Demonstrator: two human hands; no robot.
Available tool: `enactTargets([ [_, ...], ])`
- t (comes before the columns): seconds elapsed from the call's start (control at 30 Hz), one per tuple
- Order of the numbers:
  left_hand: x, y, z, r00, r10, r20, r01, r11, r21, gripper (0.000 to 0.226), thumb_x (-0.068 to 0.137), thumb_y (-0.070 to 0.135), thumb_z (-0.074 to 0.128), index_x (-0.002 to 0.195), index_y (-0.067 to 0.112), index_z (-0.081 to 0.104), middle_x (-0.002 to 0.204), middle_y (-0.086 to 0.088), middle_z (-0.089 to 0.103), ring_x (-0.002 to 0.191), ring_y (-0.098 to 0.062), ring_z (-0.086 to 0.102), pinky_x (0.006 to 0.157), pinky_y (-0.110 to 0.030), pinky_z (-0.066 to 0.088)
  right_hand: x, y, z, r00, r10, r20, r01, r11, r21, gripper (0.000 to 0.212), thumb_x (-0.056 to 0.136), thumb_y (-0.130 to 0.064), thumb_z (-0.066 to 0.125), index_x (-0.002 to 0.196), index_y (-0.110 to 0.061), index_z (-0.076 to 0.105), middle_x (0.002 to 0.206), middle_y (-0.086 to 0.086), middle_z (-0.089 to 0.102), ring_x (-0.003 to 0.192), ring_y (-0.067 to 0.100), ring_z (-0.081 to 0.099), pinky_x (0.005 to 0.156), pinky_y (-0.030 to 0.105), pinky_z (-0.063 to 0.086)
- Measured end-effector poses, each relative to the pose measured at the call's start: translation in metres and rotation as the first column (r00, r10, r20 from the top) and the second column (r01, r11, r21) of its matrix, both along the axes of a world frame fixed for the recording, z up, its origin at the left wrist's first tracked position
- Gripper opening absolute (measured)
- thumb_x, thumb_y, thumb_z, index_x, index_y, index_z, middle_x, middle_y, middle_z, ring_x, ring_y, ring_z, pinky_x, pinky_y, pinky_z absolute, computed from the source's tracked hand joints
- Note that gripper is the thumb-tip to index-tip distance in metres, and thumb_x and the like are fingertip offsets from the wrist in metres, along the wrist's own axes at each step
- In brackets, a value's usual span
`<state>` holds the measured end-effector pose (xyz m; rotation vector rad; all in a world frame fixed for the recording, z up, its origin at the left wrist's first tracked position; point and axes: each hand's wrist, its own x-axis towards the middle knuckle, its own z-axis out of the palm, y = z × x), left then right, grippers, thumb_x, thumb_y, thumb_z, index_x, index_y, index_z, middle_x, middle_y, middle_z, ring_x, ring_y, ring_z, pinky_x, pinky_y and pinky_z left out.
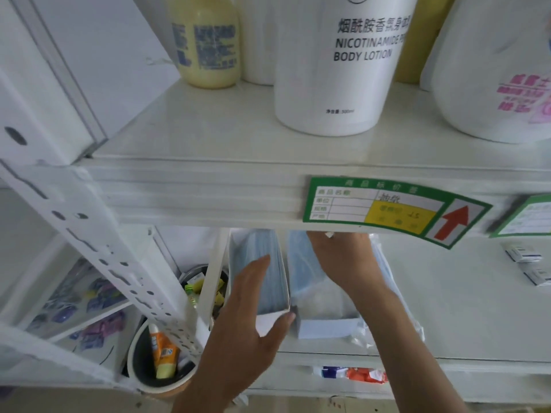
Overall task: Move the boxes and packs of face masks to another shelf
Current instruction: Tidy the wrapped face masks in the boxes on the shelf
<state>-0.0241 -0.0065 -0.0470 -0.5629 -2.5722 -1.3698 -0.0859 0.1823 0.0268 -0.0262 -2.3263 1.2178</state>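
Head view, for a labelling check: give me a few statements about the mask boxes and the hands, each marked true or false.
1. The left hand grips the near end of the left box of blue face masks. True.
2. The right hand rests on the body lotion bottle. False: it reaches under the upper shelf onto the right box of face masks.
3. Both mask boxes are open-topped, with blue masks showing. True.
4. The mask boxes stand on the same shelf as the lotion. False: they sit on the shelf below it.
5. A green price label is stuck to the upper shelf's front edge. True.
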Motion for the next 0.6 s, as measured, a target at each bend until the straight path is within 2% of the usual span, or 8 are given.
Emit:
enactTargets([
  [0.07,0.001,0.007,0.002,0.999,0.047,0.018,-0.049,0.995,0.087,0.091,0.084,0.05,0.072,0.156,0.045,0.017,0.156,0.028,0.031,0.141,0.005,0.037,0.101,-0.007,0.037,-0.005,-0.025,0.005,0.997,0.076,-0.022,-0.077,0.996,-0.055,0.036,0.091,-0.014,0.063,0.072,-0.04,0.045,0.067,-0.023,0.053,0.072,-0.018,0.054,0.062,-0.002,0.038],
  [0.1,0.001,0.01,0.002,0.995,0.098,0.029,-0.101,0.989,0.112,0.096,0.083,0.048,0.074,0.157,0.044,0.013,0.158,0.028,0.029,0.141,0.008,0.035,0.102,-0.006,0.037,-0.008,-0.037,0.004,0.993,0.117,-0.001,-0.117,0.989,-0.089,0.039,0.092,-0.011,0.062,0.069,-0.038,0.045,0.061,-0.024,0.052,0.066,-0.016,0.054,0.058,0.0,0.038],
  [0.17,-0.001,0.013,-0.001,0.977,0.209,0.051,-0.213,0.971,0.109,0.091,0.092,0.043,0.066,0.159,0.041,0.004,0.165,0.023,0.018,0.147,0.007,0.025,0.114,-0.016,0.031,-0.018,-0.055,-0.003,0.979,0.186,0.089,-0.172,0.975,-0.144,0.037,0.092,-0.006,0.058,0.062,-0.024,0.046,0.051,-0.014,0.052,0.047,-0.001,0.052,0.044,0.008,0.037],
  [0.23,-0.003,0.009,-0.007,0.961,0.259,0.098,-0.26,0.966,0.0,0.076,0.1,0.042,0.048,0.156,0.039,-0.004,0.167,0.018,0.008,0.152,0.0,0.016,0.12,-0.021,0.017,-0.024,-0.067,-0.011,0.949,0.207,0.238,-0.175,0.973,-0.148,0.03,0.093,-0.012,0.054,0.064,-0.004,0.05,0.052,0.003,0.055,0.041,0.011,0.053,0.04,0.025,0.047],
  [0.3,-0.004,0.006,-0.012,0.952,0.272,0.139,-0.258,0.96,-0.109,0.065,0.104,0.039,0.037,0.153,0.039,-0.005,0.164,0.019,0.009,0.153,-0.004,0.017,0.121,-0.022,0.015,-0.024,-0.074,-0.024,0.879,0.266,0.396,-0.186,0.955,-0.231,0.036,0.096,-0.026,0.055,0.073,0.001,0.057,0.061,0.01,0.061,0.049,0.015,0.065,0.047,0.033,0.058],
  [0.4,-0.007,0.007,-0.018,0.93,0.36,0.075,-0.326,0.901,-0.285,0.058,0.107,0.037,0.033,0.16,0.026,0.014,0.163,0.01,0.029,0.154,-0.007,0.016,0.127,-0.038,0.004,-0.018,-0.076,-0.041,0.782,0.327,0.531,-0.177,0.933,-0.315,0.037,0.092,-0.05,0.057,0.092,-0.013,0.066,0.082,0.003,0.07,0.072,0.02,0.074,0.068,0.045,0.064],
  [0.5,-0.008,0.012,-0.019,0.909,0.405,0.103,-0.346,0.867,-0.358,0.056,0.108,0.039,0.028,0.16,0.024,0.014,0.164,0.007,0.029,0.155,-0.007,0.006,0.125,-0.043,-0.006,-0.016,-0.07,-0.048,0.775,0.33,0.539,-0.139,0.921,-0.363,0.036,0.09,-0.053,0.059,0.1,-0.019,0.064,0.086,0.001,0.068,0.074,0.022,0.074,0.07,0.046,0.064],
  [0.6,-0.009,0.013,-0.019,0.916,0.393,0.081,-0.338,0.864,-0.373,0.058,0.105,0.045,0.016,0.159,0.023,0.021,0.16,0.008,0.037,0.155,-0.009,0.01,0.124,-0.049,-0.005,-0.015,-0.07,-0.048,0.789,0.295,0.539,-0.146,0.942,-0.302,0.036,0.094,-0.051,0.053,0.1,-0.018,0.065,0.086,0.001,0.071,0.076,0.021,0.073,0.077,0.045,0.063],
])
